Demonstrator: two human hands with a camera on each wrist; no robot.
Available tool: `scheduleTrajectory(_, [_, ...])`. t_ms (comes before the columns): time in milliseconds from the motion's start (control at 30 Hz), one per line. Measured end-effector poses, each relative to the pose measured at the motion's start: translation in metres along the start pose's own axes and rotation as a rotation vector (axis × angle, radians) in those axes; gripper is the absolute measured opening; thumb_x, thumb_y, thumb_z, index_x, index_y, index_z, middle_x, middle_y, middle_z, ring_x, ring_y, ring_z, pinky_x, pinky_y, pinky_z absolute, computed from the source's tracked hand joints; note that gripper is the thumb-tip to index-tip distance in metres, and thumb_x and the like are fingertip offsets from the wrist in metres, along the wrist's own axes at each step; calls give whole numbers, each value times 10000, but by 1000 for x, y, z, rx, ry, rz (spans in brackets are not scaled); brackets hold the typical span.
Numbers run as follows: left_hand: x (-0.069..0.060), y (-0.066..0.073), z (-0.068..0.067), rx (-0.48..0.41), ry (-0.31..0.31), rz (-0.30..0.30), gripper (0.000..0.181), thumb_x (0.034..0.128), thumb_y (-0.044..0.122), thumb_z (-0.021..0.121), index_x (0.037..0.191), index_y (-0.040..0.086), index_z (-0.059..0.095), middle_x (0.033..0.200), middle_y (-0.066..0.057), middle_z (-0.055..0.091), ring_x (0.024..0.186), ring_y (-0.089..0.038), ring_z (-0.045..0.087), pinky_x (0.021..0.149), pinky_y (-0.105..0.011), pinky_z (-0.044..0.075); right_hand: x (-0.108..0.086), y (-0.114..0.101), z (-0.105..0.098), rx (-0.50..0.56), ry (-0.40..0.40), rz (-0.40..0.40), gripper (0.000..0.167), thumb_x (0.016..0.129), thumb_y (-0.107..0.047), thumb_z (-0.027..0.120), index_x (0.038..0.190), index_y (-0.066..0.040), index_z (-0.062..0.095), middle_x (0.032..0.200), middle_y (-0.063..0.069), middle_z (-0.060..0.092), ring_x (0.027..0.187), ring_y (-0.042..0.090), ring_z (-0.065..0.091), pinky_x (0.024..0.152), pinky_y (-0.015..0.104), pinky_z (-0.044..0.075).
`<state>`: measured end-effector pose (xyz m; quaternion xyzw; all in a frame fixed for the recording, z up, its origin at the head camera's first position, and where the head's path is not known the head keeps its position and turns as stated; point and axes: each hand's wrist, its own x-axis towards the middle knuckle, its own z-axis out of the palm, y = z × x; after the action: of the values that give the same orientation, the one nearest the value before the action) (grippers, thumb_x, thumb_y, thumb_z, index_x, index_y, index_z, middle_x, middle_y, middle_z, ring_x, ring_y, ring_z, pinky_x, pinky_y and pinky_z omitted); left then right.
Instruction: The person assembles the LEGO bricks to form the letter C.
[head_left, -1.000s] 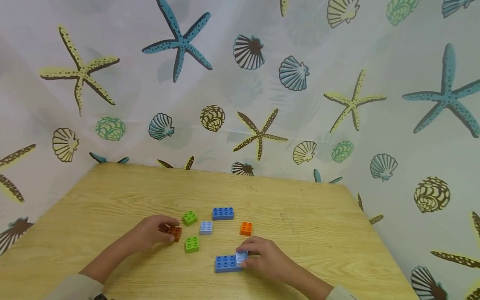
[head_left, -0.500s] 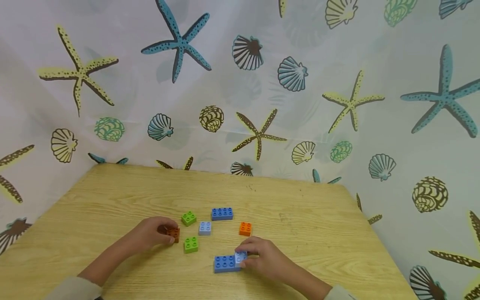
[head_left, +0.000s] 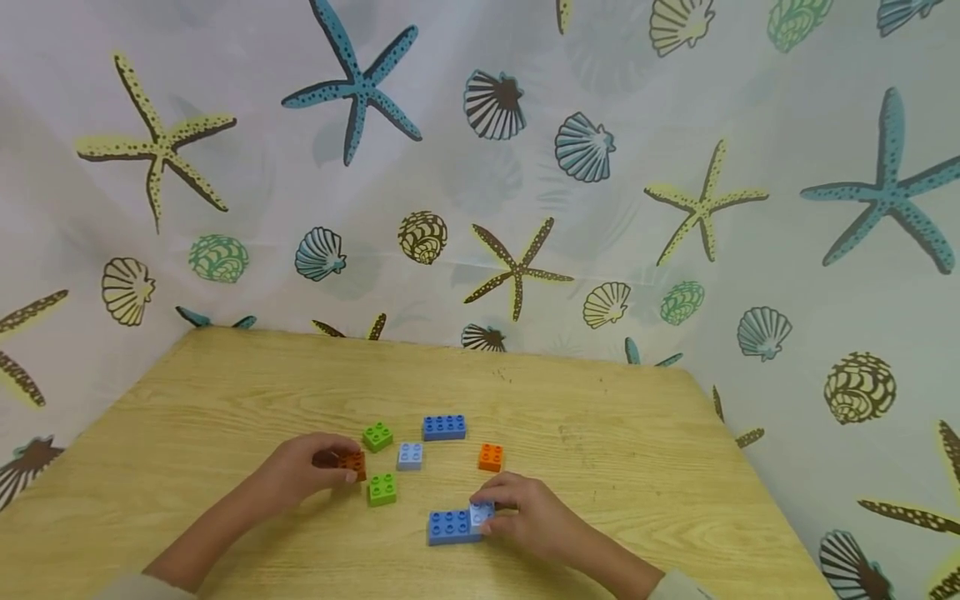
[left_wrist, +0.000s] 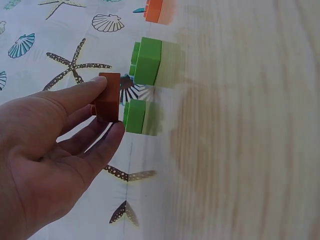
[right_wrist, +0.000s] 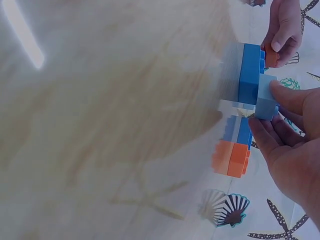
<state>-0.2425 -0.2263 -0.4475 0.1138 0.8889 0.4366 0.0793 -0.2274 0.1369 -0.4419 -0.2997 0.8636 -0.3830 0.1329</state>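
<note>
The left hand (head_left: 300,471) pinches a brown brick (head_left: 352,465) between thumb and fingers; in the left wrist view this brick (left_wrist: 108,97) is held off the table, its studs toward the palm. The right hand (head_left: 536,517) grips a light blue brick (head_left: 482,517) that sits on the right end of a long blue brick (head_left: 450,527). In the right wrist view the light blue brick (right_wrist: 266,97) is on the studded side of the blue one (right_wrist: 249,74), thumb and fingertips on its sides.
Two green bricks (head_left: 382,489) (head_left: 378,437) lie just right of the left hand. Beyond are another light blue brick (head_left: 410,456), a second long blue brick (head_left: 444,427) and an orange brick (head_left: 491,457). A patterned cloth (head_left: 420,183) hangs behind the wooden table (head_left: 600,442).
The left hand has moved slightly right with the brown brick compared with half a second ago, after a small shift left. The right hand remains on the light blue brick.
</note>
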Motion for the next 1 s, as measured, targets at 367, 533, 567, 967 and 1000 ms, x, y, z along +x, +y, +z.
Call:
scheduleTrajectory(367, [-9,27,19,-101,-18,28,498,882,334,783,1289,71,665,1203,-66,656,1082,-208,629,914,-402,552,1,1,1,-3,1,-2,294,910,-129,751,1202,-99,737,1187,-34,674,1080,84,598,957,259,504])
scheduleTrajectory(533, [-8,35,30,-110,-34,59,466,883,294,785,1273,64,673,1177,-66,644,1062,-206,622,900,-368,560,1,2,1,-11,8,-7,294,911,-124,749,1203,-92,737,1189,-30,674,1083,87,599,960,262,507])
scheduleTrajectory(567, [-8,37,33,-109,-36,60,454,881,288,787,1265,71,679,1165,-62,642,1052,-202,621,896,-363,562,1,3,1,-11,10,-8,293,911,-122,749,1202,-92,737,1188,-30,674,1083,87,600,959,263,508])
scheduleTrajectory(967, [-7,53,60,-86,-104,65,394,871,272,801,1207,90,704,1122,-28,655,994,-174,614,870,-360,557,1,6,2,-18,14,-22,297,915,-120,744,1210,-86,733,1195,-26,672,1104,96,605,965,270,512])
scheduleTrajectory(1000, [-7,54,61,-89,-110,69,389,871,272,801,1200,88,705,1113,-25,655,988,-172,615,864,-355,555,1,6,2,-16,14,-24,297,916,-118,744,1210,-82,732,1194,-24,673,1105,96,606,964,271,513])
